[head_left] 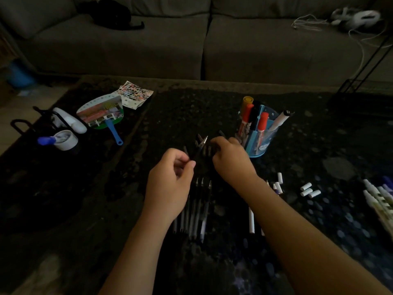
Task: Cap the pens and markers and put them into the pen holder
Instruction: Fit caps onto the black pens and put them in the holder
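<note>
Grip: left hand [170, 184] pinches an uncapped pen [198, 151] at its lower end between thumb and fingertips, closed on the barrel.
Pen axis: runs from the pinch up and to the right, bare tip highest, near centre frame.
Right hand [230, 159]: fingers curled down over the loose dark caps [200, 138] lying just past the pen tip; can't tell if it has one pinched, the fingertips are hidden and the light is poor.
Key relation: the tip points toward the right hand, with only a small gap between them. The right hand is nearer the caps, so my read is that it brings a cap onto the tip along the pen's axis while the left holds steady.
Pen holder [258, 133]: blue, right of centre, just beyond the right hand and touching or nearly so. It already holds red, black and yellow capped markers [247, 116] upright.
Queue: a row of uncapped pens [196, 207] below the left hand, tips up-frame. White caps [308, 189] and white markers [380, 199] at right edge.
Surface: dark patterned table [85, 209].
Clutter upper left: hand fan [102, 112], white cup [64, 139], not relevant.
Progress: early to middle, most pens not yet capped.
</note>
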